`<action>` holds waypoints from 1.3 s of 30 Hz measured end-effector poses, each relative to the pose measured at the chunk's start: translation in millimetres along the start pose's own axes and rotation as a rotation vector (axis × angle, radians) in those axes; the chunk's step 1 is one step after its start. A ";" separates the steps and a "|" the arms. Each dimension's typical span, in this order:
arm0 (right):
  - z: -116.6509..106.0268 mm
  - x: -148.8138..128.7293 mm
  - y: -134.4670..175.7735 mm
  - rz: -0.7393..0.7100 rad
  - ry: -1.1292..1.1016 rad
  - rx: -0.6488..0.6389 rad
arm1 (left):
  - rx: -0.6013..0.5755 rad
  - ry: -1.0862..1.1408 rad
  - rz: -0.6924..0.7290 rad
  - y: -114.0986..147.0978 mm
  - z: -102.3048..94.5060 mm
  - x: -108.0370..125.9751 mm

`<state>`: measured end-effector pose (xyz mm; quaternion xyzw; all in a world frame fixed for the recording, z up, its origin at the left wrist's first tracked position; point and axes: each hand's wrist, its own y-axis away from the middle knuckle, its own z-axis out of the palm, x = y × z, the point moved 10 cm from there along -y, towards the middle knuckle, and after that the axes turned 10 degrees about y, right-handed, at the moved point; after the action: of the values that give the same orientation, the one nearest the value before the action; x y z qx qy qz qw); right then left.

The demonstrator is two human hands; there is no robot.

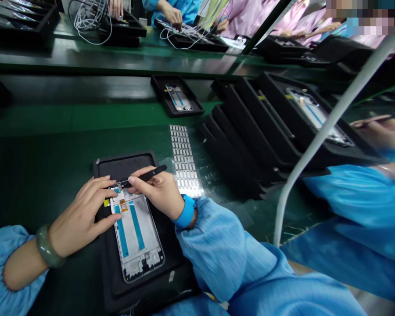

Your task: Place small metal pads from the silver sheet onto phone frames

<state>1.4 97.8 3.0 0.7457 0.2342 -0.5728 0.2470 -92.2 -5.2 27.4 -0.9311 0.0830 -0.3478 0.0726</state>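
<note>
While the left hand [80, 215] rests at the upper left of a pale phone frame [129, 230], its grip is spread, the fingers reaching over the frame's top corner and the thumb set apart, over the edge beside a blue strip [137, 226]. The right hand [164, 193] comes over the frame's upper right, and its grip pinches a slim black tool [155, 172] between thumb and fingers. The tool slants down to the left, its working end at the frame's top edge near the left fingertips; whether the tip touches anything is too small to tell.

The frame lies flat in a black tray [128, 164] on the dark green tabletop [69, 116]. It carries two blue strips and, between their upper ends, a small orange piece [123, 205]; a yellow tab [106, 202] sticks out at its left edge. Just beyond the right hand lies a sheet of small silvery labels [184, 153]. Behind that, another black tray [158, 83] holds a similar frame [181, 100]. To the right, more black trays [240, 131] lean in a slanting stack, near a pale curved tube [281, 210]. At the far right, a co-worker's blue sleeve [342, 184] shows, blurred.
</note>
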 end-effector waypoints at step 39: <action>-4.1 -40.0 -21.8 -0.260 0.138 0.023 | 0.003 -0.391 0.066 2.6 5.7 18.2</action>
<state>-18.7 114.5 40.6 0.7494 0.3386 -0.5501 0.1457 -75.2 -11.1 34.2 -0.9776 0.0972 -0.1579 0.1001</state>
